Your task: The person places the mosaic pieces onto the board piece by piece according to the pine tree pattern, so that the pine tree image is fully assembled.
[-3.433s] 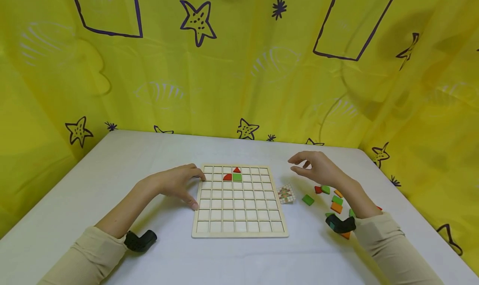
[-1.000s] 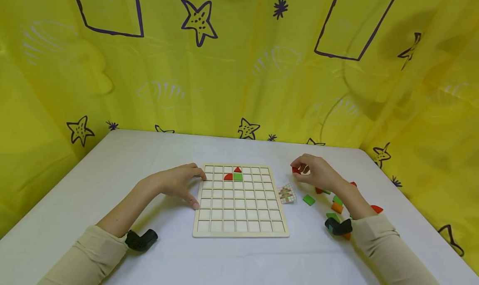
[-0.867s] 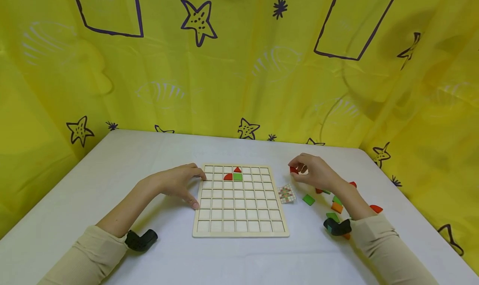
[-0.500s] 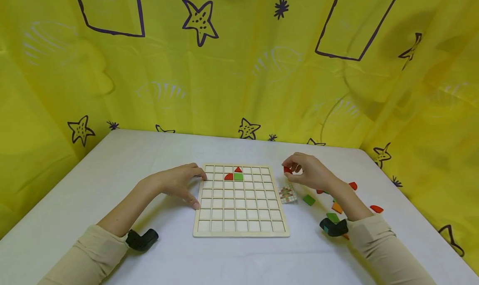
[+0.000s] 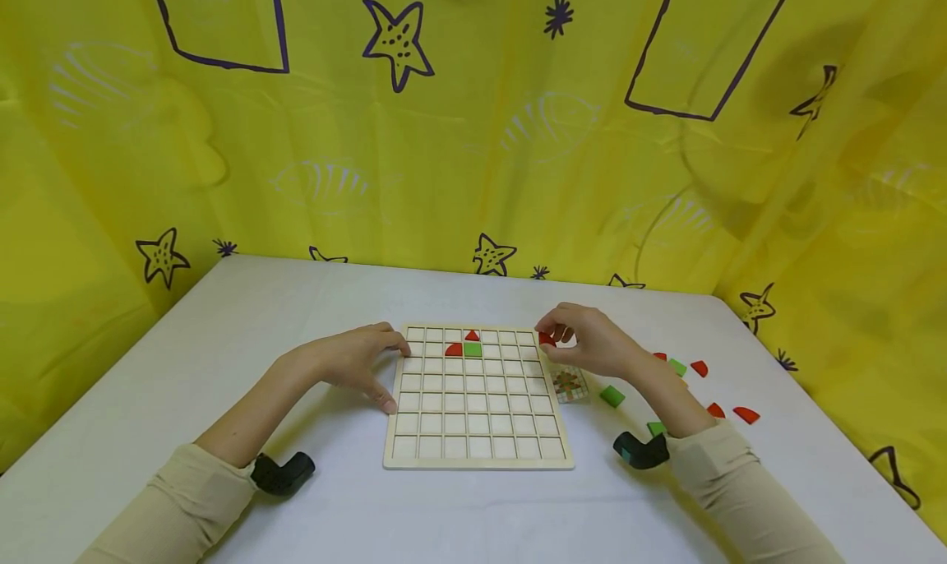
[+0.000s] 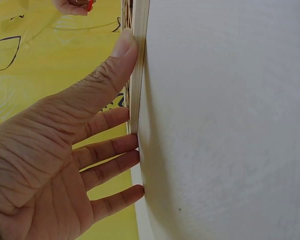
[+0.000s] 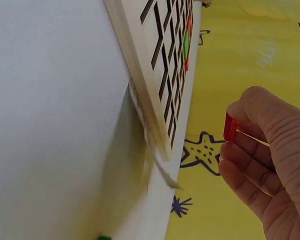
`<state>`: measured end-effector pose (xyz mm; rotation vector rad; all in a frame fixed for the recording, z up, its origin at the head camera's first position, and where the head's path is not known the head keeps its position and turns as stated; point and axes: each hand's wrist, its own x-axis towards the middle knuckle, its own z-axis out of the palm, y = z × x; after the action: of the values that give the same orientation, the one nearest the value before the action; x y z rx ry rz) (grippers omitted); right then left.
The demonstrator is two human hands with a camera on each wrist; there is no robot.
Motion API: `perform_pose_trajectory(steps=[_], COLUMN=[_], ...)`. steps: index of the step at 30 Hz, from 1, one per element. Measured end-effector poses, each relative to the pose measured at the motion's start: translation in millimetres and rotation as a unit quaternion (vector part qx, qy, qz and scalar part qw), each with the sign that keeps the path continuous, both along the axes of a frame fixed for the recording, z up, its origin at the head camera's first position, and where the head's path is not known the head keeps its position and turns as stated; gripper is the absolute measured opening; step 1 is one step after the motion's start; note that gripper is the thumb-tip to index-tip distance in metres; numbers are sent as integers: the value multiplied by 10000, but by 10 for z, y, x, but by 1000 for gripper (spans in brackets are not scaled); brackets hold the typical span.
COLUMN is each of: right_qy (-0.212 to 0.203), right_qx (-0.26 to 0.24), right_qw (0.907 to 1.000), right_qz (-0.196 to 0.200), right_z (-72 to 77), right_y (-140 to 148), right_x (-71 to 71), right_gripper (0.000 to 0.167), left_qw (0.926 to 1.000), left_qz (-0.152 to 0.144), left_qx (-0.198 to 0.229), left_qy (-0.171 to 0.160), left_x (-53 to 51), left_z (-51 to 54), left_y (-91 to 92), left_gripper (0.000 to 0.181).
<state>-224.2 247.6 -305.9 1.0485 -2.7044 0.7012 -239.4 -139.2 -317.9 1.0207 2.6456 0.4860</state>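
A wooden grid board point(image 5: 479, 464) lies on the white table, with a red triangle point(image 5: 472, 335), a red quarter-round piece point(image 5: 454, 350) and a green square point(image 5: 473, 349) in its upper cells. My left hand point(image 5: 348, 362) rests at the board's left edge; the left wrist view shows its thumb and fingertips touching the side, fingers spread. Between thumb and fingers, my right hand point(image 5: 595, 342) pinches a red piece point(image 7: 230, 127) just above the board's upper right edge. The piece's full outline is partly covered by the fingers.
A small patterned card point(image 5: 569, 385) lies against the board's right edge. Loose red and green pieces are scattered at the right, among them a green square point(image 5: 612, 396) and a red piece point(image 5: 746, 415); the right forearm covers part of them. A yellow curtain stands behind the table.
My right hand picked up a red piece from the right and has carried it left to the board's edge. More loose pieces show beside the right forearm. My left hand has stayed in place.
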Motion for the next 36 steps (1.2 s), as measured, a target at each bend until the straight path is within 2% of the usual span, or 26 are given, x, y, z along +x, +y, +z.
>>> perform_pose_trajectory(steps=[16, 29, 36], right_qy=[-404, -737, -756], right_qx=[353, 617, 834], right_qw=[9985, 9954, 9936], right_qz=[66, 8, 90], right_z=[-7, -89, -136], right_y=[-344, -577, -665], right_x=[-77, -192, -264], right_gripper=[22, 21, 18], left_qw=[9999, 9999, 9999], left_qz=[73, 103, 112], left_qx=[26, 49, 29], left_qy=[-96, -115, -103], left_x=[13, 15, 16], left_z=[2, 3, 12], left_y=[8, 10, 11], left_gripper=[76, 76, 77])
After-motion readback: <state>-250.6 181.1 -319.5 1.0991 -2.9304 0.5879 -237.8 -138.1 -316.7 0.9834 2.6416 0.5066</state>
